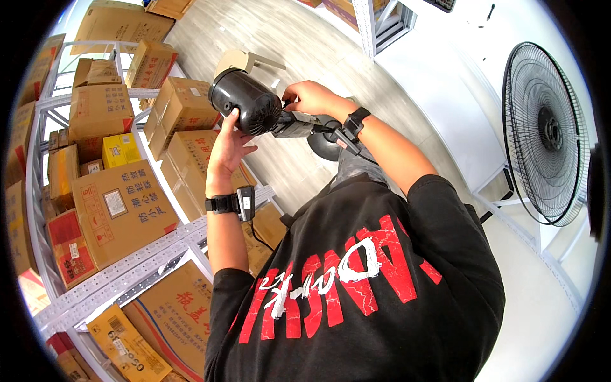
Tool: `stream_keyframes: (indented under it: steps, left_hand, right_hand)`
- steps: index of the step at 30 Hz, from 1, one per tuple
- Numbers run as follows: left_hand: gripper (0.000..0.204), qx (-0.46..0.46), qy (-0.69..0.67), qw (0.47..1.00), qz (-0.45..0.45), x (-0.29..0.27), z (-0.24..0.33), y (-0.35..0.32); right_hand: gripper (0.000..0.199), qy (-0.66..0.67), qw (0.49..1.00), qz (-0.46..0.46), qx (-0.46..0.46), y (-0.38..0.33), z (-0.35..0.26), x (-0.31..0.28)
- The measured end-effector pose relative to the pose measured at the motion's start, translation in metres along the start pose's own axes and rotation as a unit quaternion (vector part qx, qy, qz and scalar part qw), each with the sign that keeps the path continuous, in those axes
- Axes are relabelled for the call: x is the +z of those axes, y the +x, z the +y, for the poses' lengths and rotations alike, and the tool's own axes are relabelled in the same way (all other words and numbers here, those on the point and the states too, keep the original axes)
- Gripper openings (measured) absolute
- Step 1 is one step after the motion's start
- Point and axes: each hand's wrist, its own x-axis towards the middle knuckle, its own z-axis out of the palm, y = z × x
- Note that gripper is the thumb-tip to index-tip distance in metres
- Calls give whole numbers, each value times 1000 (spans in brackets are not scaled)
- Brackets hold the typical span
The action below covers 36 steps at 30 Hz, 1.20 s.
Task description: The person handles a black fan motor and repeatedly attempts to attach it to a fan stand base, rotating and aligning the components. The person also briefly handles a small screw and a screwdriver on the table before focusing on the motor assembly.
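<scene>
A black fan motor housing (245,102), rounded and slotted at its near end, is held up in front of me, with no blades or grille on it. My left hand (230,145) supports its near side, thumb on the casing and other fingers partly spread. A dark boxy neck (296,124) runs right from the housing. My right hand (313,99) is closed at the joint between housing and neck; its fingertips are partly hidden, so what they pinch does not show. Below the neck is a round black base (324,139), partly covered by my arm.
Metal shelving (121,280) full of cardboard boxes (124,204) stands on the left. A beige stool (235,62) is beyond the housing. To the right are a white table (439,108) and a large black fan with a wire grille (546,134).
</scene>
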Motion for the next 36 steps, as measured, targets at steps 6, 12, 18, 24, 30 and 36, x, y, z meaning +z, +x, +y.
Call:
stream_keyframes:
  steps: [6, 12, 18, 24, 30, 36]
  left_hand:
    - [99, 25, 30, 998, 50, 33, 21, -15]
    - [93, 23, 4, 998, 64, 41, 22, -15]
    - [94, 48, -6, 999, 0, 1, -5, -1]
    - [97, 29, 7, 1000, -9, -2, -3, -4]
    - [102, 34, -1, 998, -58, -16, -15, 11]
    - [101, 64, -27, 997, -33, -3, -18, 3]
  right_hand:
    - [33, -103, 995, 7, 8, -1, -9, 5]
    - [45, 28, 980, 3, 196, 14, -3, 24]
    - [40, 13, 995, 26, 99, 9, -1, 12]
    - [33, -28, 999, 8, 41, 4, 0, 9]
    - [46, 107, 949, -68, 287, 21, -3, 18]
    - [33, 25, 999, 36, 27, 8, -6, 6]
